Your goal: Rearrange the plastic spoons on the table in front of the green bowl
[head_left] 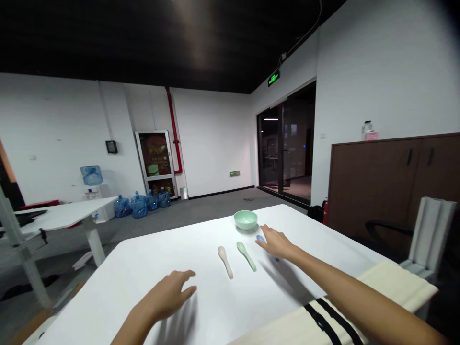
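My right hand [276,241] hovers over a blue spoon [260,237], its fingers stretched forward and apart. The hand hides most of that spoon; only part of its bowl and the handle's end show. Left of it lie a light green spoon [246,256] and a cream spoon [225,262], both with their handles toward me. Just beyond my right fingertips stands a mint green bowl [246,220], upright. Nearest to the cream spoon, on the left, is my left hand [175,293], held above the table with thumb and fingers apart and nothing in them.
The white table [143,258] has a cream cloth with black stripes [287,323] along its near right edge. A grey metal post [429,235] rises at the right. Another white table [82,211] stands left, with several blue water bottles [139,205] on the floor behind.
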